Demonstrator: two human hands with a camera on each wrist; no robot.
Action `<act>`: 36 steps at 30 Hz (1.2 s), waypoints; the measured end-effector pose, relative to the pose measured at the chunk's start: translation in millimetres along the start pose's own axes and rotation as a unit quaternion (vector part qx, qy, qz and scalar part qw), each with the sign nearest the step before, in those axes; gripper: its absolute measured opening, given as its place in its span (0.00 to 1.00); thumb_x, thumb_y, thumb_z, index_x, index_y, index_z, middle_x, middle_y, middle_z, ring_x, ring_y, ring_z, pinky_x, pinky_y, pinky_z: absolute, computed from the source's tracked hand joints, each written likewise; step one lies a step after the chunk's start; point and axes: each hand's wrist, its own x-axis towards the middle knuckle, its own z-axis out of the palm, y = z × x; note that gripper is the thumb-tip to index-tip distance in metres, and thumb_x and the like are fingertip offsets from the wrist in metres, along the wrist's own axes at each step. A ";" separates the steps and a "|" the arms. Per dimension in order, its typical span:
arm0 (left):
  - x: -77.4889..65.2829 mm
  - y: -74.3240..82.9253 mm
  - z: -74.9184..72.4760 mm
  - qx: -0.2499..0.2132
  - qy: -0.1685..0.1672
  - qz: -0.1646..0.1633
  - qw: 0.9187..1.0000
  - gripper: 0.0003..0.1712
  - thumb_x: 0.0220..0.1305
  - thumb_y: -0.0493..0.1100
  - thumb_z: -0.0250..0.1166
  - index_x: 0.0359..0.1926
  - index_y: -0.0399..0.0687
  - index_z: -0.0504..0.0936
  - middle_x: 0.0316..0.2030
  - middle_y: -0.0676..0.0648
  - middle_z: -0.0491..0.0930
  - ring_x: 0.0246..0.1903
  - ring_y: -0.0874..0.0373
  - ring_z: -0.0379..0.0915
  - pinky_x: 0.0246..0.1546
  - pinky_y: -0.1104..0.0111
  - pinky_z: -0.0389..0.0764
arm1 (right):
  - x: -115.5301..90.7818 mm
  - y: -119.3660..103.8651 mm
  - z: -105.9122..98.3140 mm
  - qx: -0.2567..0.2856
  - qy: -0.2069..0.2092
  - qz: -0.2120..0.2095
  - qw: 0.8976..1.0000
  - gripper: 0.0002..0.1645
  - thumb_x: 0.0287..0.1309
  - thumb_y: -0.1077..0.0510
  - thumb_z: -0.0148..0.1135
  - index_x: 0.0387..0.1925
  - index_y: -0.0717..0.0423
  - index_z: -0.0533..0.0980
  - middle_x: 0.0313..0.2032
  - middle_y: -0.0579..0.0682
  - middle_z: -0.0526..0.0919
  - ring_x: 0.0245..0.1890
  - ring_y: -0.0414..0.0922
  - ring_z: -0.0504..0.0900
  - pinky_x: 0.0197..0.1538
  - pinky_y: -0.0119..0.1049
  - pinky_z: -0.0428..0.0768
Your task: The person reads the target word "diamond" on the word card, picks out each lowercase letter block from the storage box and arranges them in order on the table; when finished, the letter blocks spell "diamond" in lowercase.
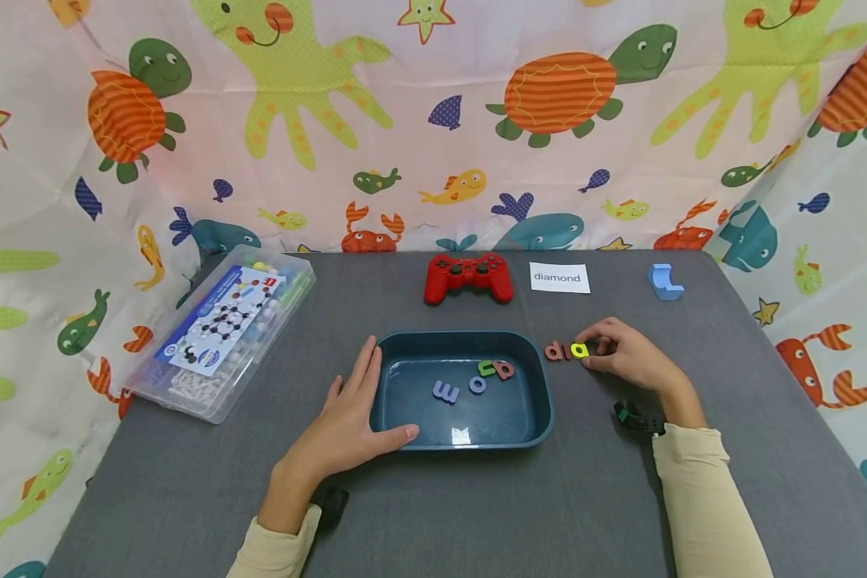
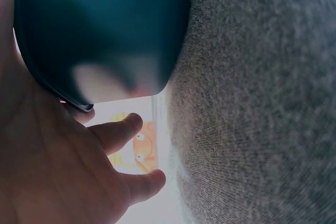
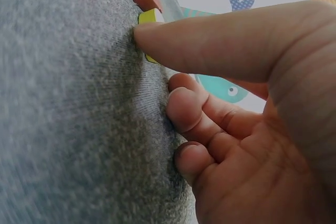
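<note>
On the grey table, my right hand (image 1: 621, 353) pinches a yellow letter "a" (image 1: 579, 351) between thumb and forefinger. Directly left of it stand a reddish letter "d" (image 1: 552, 351) and a slim "i" (image 1: 567, 350). The thumb (image 3: 184, 45) lies against the yellow letter in the right wrist view, the other fingers loosely bent. My left hand (image 1: 347, 425) rests with straight fingers along the left side of a dark blue tray (image 1: 419, 437), thumb at the front rim. Inside lie a purple "m" (image 1: 445, 392), a purple "o" (image 1: 478, 385), a green letter (image 1: 486, 368) and a reddish one (image 1: 503, 370).
Behind the letters lies a white card reading "diamond" (image 1: 559, 278). A red game controller (image 1: 468, 278) sits behind the tray and a light blue block (image 1: 665, 282) at the back right. A clear molecule-kit box (image 1: 224, 333) stands at the left. Patterned cloth (image 1: 419, 144) surrounds the table.
</note>
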 end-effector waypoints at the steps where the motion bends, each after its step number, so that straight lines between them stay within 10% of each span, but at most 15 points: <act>1: -0.1 -0.1 0.0 0.001 0.000 0.000 1.000 0.74 0.62 0.73 0.71 0.88 0.48 0.35 0.86 0.53 0.24 0.83 0.41 0.39 0.76 0.33 0.30 | 0.2 -0.1 0.1 -0.001 0.001 0.000 1.000 0.19 0.66 0.66 0.72 0.57 0.64 0.83 0.48 0.59 0.75 0.44 0.53 0.72 0.42 0.41 0.74; 23: 0.6 -1.1 0.0 0.002 0.001 -0.004 1.000 0.74 0.61 0.74 0.71 0.88 0.49 0.34 0.86 0.53 0.24 0.83 0.40 0.37 0.76 0.33 0.30 | -1.1 0.4 -2.4 0.015 0.009 0.008 1.000 0.22 0.70 0.61 0.70 0.62 0.63 0.81 0.49 0.59 0.79 0.44 0.53 0.74 0.43 0.37 0.76; 36: 0.2 -2.4 -1.0 -0.005 0.005 0.007 1.000 0.73 0.62 0.73 0.71 0.88 0.49 0.35 0.86 0.54 0.24 0.84 0.43 0.37 0.76 0.33 0.30 | -13.9 -24.2 -20.8 0.085 0.161 0.026 0.983 0.27 0.81 0.49 0.59 0.72 0.58 0.75 0.65 0.60 0.79 0.57 0.38 0.79 0.53 0.21 0.76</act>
